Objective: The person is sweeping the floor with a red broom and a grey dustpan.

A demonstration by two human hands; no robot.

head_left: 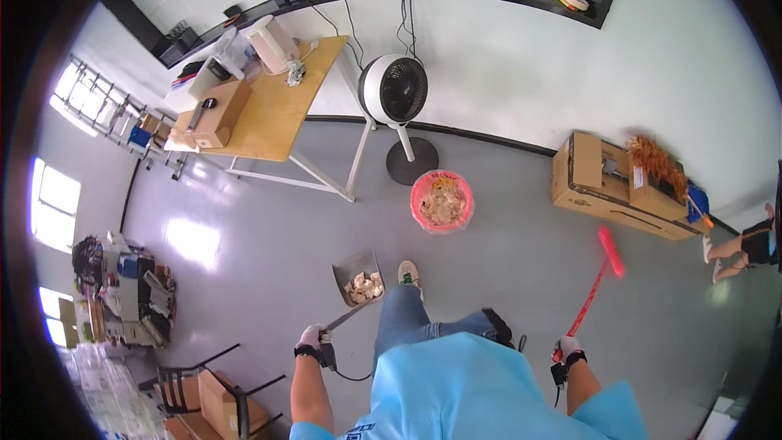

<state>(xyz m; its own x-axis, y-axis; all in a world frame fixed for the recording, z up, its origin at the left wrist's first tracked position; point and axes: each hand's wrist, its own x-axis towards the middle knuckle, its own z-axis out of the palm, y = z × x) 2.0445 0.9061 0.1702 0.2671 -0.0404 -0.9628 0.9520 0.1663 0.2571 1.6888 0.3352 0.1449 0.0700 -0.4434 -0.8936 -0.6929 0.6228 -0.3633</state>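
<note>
Light-blue shirt fabric (456, 387) fills the frame's lower centre. At lower left, the left hand (311, 336) has its grip wrapped round the long handle of a grey dustpan (357, 265) holding crumpled pale scraps (362, 288); at lower right, the right hand (568, 347) grips a long-handled red broom (588, 300). A round pink-lined bin (416, 197) stands near the middle.

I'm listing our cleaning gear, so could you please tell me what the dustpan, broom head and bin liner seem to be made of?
Dustpan: smooth grey with a slight sheen, so plastic or metal; unclear which.
Broom head: probably plastic, from its uniform bright red, though texture is washed out.
Bin liner: apparently glossy plastic film, translucent and crinkled.
</note>
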